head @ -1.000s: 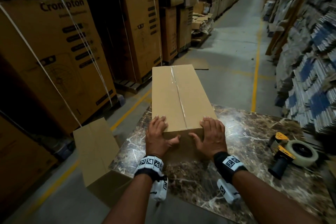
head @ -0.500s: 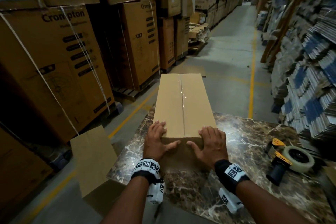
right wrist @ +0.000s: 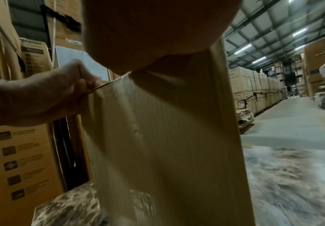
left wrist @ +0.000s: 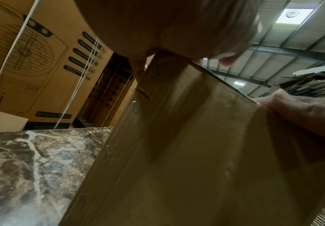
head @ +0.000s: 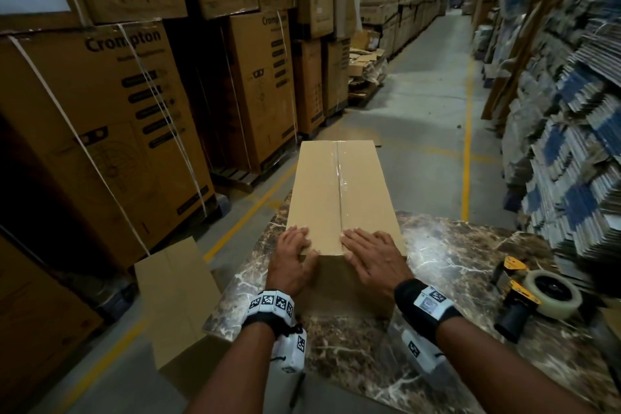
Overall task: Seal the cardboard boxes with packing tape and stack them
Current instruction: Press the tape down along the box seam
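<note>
A long cardboard box (head: 336, 198) lies lengthwise on the marble table (head: 453, 262), clear tape running down its top seam. My left hand (head: 292, 255) grips its near left top edge, fingers over the top and thumb on the end face. In the right wrist view the left hand (right wrist: 41, 97) is bent round that edge of the box (right wrist: 167, 145). My right hand (head: 366, 252) lies flat on the top at the near end, fingertips touching the taped seam. The left wrist view shows the box's stapled corner (left wrist: 177, 152) and the right hand (left wrist: 302, 113) beyond it.
A tape dispenser (head: 534, 296) with a clear roll lies on the table's right side. A flat cardboard sheet (head: 174, 296) leans at the table's left edge. Tall strapped cartons (head: 100, 131) line the left; stacked flattened cartons (head: 571, 144) line the right. An aisle runs ahead.
My right hand has slid left from the box's near right corner to the taped seam, its thumb now up on the top. My left hand stays at the near left corner.
</note>
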Motion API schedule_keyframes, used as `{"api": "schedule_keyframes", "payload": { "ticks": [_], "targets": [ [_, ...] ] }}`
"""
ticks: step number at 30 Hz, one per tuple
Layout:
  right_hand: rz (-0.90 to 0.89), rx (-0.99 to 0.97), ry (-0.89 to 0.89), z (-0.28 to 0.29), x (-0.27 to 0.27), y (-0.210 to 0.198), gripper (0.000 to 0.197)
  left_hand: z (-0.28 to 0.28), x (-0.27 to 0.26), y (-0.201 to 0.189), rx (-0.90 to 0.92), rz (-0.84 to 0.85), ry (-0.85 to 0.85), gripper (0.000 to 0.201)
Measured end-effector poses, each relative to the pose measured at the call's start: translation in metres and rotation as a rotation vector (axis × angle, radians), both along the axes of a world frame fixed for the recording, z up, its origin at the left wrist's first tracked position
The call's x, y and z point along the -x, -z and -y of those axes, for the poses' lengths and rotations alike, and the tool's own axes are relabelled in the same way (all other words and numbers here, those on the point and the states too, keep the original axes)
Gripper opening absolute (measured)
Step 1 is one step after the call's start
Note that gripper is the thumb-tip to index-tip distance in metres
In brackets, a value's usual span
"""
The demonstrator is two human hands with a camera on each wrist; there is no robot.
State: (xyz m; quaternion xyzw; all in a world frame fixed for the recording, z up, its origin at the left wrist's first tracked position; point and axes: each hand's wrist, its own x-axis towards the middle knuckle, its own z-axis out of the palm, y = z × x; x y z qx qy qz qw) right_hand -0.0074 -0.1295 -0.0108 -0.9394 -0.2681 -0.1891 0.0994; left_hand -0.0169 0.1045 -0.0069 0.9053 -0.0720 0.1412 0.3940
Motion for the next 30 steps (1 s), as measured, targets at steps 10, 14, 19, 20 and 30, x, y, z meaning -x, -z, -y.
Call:
{"api": "schedule_keyframes", "payload": {
  "ticks": [10,14,19,20,30],
  "targets": [
    [0.06,-0.381,-0.005,0.009,0.016,0.012,0.04,0.037,-0.009,-0.023,-0.185,-0.047,-0.29,0.062],
    [0.055,-0.351,0.136,0.006,0.015,0.018,0.048,0.034,-0.011,-0.016,-0.188,-0.029,-0.266,0.055],
    [0.114,-0.3,0.225,-0.001,0.022,0.028,0.046,0.028,-0.008,-0.012,-0.169,0.003,-0.19,0.049],
    [0.124,-0.299,0.236,-0.003,0.022,0.028,0.047,0.025,-0.006,-0.01,-0.169,0.014,-0.162,0.051],
    [0.104,-0.232,0.222,0.001,0.024,0.032,0.056,0.002,0.003,0.0,-0.229,-0.092,-0.011,0.086]
  ]
}}
